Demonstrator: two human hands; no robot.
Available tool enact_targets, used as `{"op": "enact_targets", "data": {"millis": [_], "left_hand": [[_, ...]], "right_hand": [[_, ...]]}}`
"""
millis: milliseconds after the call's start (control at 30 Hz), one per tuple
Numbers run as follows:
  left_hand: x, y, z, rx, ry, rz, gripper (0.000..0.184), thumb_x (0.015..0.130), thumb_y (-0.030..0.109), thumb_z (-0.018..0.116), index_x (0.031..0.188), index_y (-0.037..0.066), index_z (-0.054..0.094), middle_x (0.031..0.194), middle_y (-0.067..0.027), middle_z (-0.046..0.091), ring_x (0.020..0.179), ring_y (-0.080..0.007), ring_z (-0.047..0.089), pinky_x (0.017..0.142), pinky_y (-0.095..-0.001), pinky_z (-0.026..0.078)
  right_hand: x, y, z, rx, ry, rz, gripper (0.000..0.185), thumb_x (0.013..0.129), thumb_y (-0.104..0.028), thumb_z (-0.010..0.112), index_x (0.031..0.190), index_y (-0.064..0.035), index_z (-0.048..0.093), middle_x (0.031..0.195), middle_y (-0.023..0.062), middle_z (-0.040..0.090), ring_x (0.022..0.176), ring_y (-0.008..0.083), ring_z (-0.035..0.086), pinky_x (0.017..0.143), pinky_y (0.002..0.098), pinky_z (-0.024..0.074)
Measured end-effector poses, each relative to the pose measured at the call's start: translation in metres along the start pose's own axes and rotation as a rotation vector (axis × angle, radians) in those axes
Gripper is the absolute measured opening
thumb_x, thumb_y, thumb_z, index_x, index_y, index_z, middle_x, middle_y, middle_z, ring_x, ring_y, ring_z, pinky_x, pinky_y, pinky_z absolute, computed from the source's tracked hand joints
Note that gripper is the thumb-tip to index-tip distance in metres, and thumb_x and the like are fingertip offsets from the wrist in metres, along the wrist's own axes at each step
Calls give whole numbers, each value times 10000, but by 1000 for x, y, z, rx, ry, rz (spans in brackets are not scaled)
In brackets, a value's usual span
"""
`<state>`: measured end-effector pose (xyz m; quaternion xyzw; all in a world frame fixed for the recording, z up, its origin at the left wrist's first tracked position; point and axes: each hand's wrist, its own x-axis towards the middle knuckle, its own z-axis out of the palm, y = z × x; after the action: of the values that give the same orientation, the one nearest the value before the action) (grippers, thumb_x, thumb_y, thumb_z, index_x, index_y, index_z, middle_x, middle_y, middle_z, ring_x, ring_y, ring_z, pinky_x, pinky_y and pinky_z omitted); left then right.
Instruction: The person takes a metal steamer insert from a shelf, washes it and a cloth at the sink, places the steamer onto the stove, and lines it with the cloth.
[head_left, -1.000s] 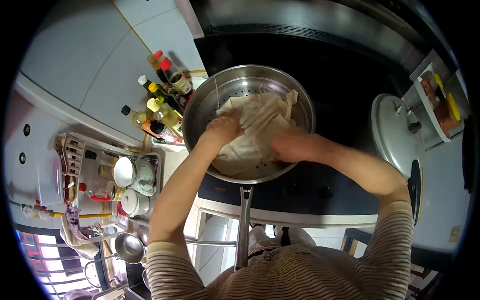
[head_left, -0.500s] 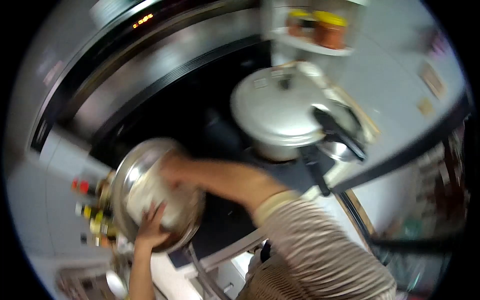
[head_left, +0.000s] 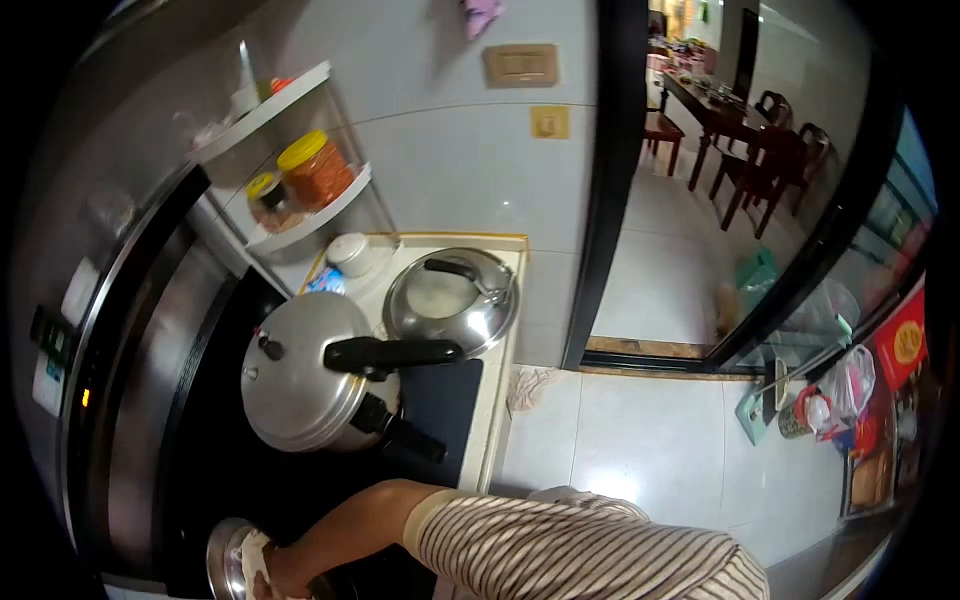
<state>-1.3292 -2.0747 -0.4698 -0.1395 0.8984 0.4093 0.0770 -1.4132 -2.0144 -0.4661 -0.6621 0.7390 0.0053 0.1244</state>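
Observation:
At the bottom left, my right hand (head_left: pixel 288 572) reaches into a shiny metal bowl (head_left: pixel 222 560) and presses against a pale, soft, dough-like mass (head_left: pixel 254 552). Its fingers are bent down around that mass and partly cut off by the frame's lower edge. The striped sleeve of my right arm crosses the bottom of the view. My left hand cannot be made out. Above the bowl, a large pressure cooker (head_left: pixel 300 365) with black handles stands on the dark cooktop (head_left: pixel 440 400), apart from my hand.
A domed metal pan lid (head_left: pixel 425 320) lies on the counter by the wall. Jars with yellow lids (head_left: pixel 318 170) fill a corner shelf (head_left: pixel 310 222). To the right, a black-framed doorway (head_left: pixel 605 200) opens onto a dining table (head_left: pixel 715 105) with chairs. Bags (head_left: pixel 848 380) stand on the floor.
My view has swung to the right, so the bowl now sits at the lower left edge. My left hand, spread over the bowl's pale contents before, has dropped out of sight. My right hand stays there.

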Motion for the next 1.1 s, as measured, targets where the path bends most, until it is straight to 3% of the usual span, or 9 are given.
{"op": "enact_targets", "data": {"millis": [167, 300, 467, 567, 767, 867, 967, 1033, 1100], "left_hand": [[2, 11, 10, 30, -31, 80, 652, 712, 136, 682, 1289, 130, 379, 1323, -157, 373, 1167, -315, 443, 935, -366, 400], [0, 6, 10, 20, -47, 145, 592, 730, 170, 675, 1259, 106, 417, 1294, -164, 408, 1154, -311, 458, 935, -364, 398], [-1, -2, 1, 13, -51, 203, 529, 752, 211, 667, 1222, 77, 465, 1259, -171, 452, 1137, -306, 476, 935, -361, 396], [0, -6, -10, 12, -41, 252, 498, 766, 236, 662, 1200, 59, 494, 1237, -176, 478, 1127, -303, 488, 935, -359, 395], [7, 7, -53, 95, 114, 434, 459, 793, 286, 651, 1156, 24, 551, 1194, -185, 531, 1107, -297, 510, 936, -355, 392], [-15, 57, -64, 492, 473, 596, 433, 814, 300, 634, 1121, 0, 573, 1149, -196, 559, 1068, -309, 528, 919, -363, 397], [-83, 168, -3, 595, 709, 745, 400, 828, 281, 622, 1102, -7, 577, 1107, -203, 573, 1008, -315, 545, 889, -362, 409], [-141, 246, 78, 131, 534, 568, 357, 835, 249, 616, 1105, 18, 584, 1117, -190, 575, 1014, -279, 545, 904, -349, 403], [-172, 288, 153, 370, 425, 726, 300, 848, 191, 597, 1107, 40, 589, 1121, -149, 583, 988, -250, 548, 887, -325, 423]], "right_hand": [[-14, -21, 7, -3, 404, -353, 385, 842, -245, 482, 1141, -9, 541, 1132, 196, 549, 1029, 328, 515, 916, 455, 369], [-109, -86, -30, 66, 315, -114, 343, 861, -270, 475, 1060, -25, 608, 976, 188, 614, 901, 297, 570, 825, 448, 410], [-147, -107, 18, 199, 805, -448, 282, 842, -298, 525, 897, -61, 667, 950, 110, 621, 903, 282, 567, 769, 400, 442], [-204, -137, 2, 65, 457, -83, 265, 830, -319, 551, 911, -97, 670, 940, 81, 624, 922, 266, 563, 777, 416, 432], [-271, -124, 71, 257, 410, 90, 324, 725, -349, 576, 823, -48, 647, 867, 121, 633, 852, 275, 583, 816, 468, 371], [-359, -118, 113, 501, 432, 239, 267, 740, -286, 580, 741, -21, 607, 761, 151, 611, 834, 336, 575, 736, 472, 410], [-452, -117, 164, 604, 362, 469, 288, 788, -308, 581, 830, -24, 590, 778, 148, 608, 835, 337, 578, 717, 474, 427], [-514, -118, 198, 614, 301, 609, 307, 809, -318, 570, 928, -35, 587, 843, 152, 615, 849, 339, 579, 725, 459, 436], [-571, -124, 222, 636, 325, 653, 286, 800, -298, 574, 893, -28, 596, 828, 164, 623, 834, 336, 591, 713, 445, 448]]}}
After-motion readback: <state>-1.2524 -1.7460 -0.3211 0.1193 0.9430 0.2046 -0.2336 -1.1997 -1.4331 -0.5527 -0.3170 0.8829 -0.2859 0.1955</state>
